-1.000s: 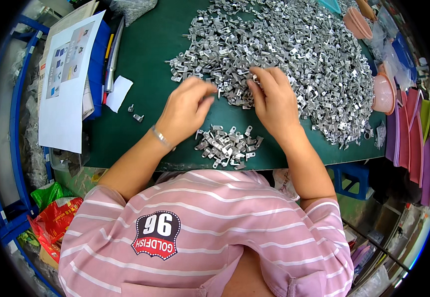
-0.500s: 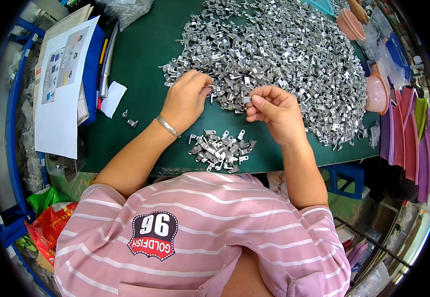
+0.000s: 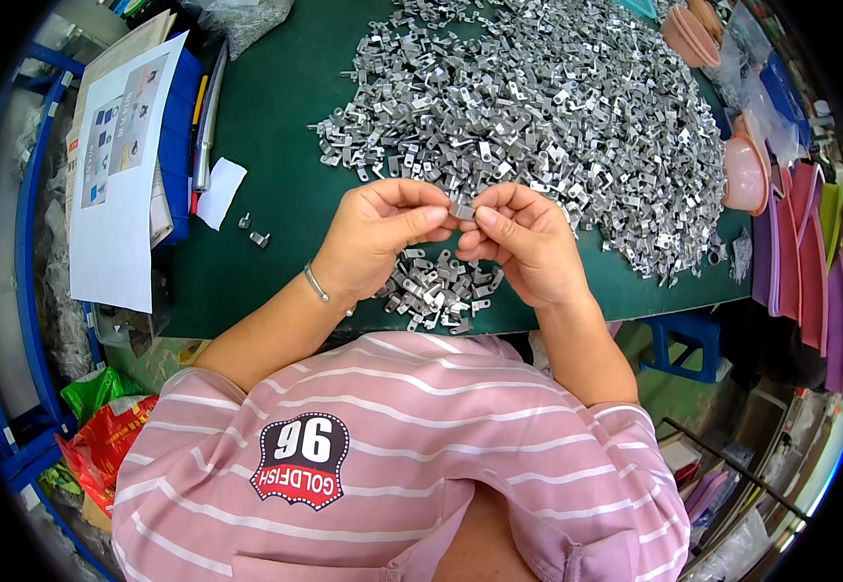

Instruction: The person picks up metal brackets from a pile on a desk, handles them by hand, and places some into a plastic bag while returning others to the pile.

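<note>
1. I see the left hand [image 3: 378, 238] and right hand [image 3: 533, 238] near the frame's centre, pinching a small metal bracket [image 3: 462, 209] between their fingertips; I cannot tell whether they hide another.
2. Just below, a small pile [image 3: 436, 293] sits apart on the green table [image 3: 290, 107], apparently done.
3. The far larger heap [image 3: 538, 126], upper centre to right, seems left.

Your green table [image 3: 281, 126] carried a big heap of metal brackets [image 3: 538, 116], a smaller pile [image 3: 436, 296] close to you, two loose brackets [image 3: 259, 240], and a white paper scrap [image 3: 221, 193].
</note>
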Tool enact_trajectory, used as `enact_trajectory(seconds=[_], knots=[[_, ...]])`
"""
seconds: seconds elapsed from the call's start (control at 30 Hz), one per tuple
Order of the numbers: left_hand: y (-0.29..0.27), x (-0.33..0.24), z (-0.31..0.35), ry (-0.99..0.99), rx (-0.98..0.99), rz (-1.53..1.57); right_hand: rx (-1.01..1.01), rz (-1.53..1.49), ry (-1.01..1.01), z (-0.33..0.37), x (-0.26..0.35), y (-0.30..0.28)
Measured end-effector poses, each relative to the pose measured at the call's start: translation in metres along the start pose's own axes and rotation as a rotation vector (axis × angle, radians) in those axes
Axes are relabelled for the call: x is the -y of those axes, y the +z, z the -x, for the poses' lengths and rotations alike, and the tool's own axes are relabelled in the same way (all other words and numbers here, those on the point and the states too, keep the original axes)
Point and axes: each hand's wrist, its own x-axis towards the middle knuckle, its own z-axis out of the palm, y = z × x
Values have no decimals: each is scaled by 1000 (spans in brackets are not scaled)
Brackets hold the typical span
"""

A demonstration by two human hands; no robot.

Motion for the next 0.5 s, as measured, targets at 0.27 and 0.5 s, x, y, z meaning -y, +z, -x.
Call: enact_trajectory(seconds=[0.27, 0.5], knots=[[11, 0, 2, 13, 160, -269, -61, 245, -97, 17, 0, -12], [-3, 5, 10, 106, -16, -273, -352, 916, -249, 33, 8, -38]])
